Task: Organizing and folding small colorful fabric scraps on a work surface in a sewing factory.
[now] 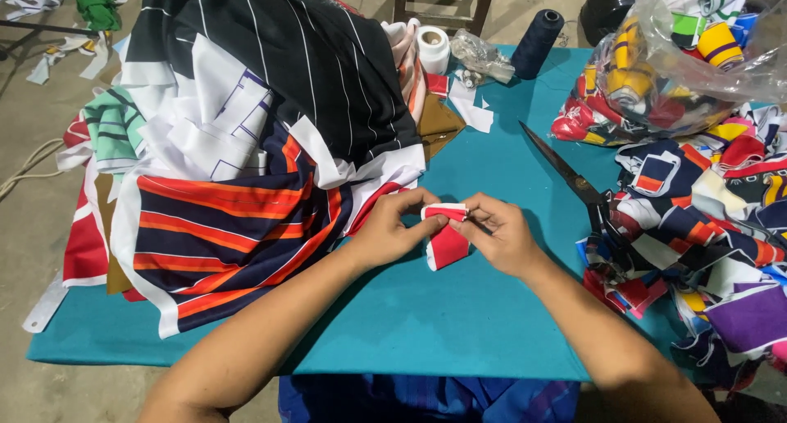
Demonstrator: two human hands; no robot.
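A small red and white fabric piece [445, 241] is held over the teal table [426, 316] by both hands. My left hand [393, 226] pinches its left top edge. My right hand [500, 234] pinches the right top edge, fingers curled on the folded white hem. The red part hangs down between the hands.
A big heap of striped fabric [246, 144] covers the table's left. Black scissors [566, 173] lie to the right of the hands. Colourful fabric scraps [705, 226] pile at the right, under a clear plastic bag of rolled pieces [664, 70]. A dark thread spool [537, 42] and a white spool [433, 47] stand at the back.
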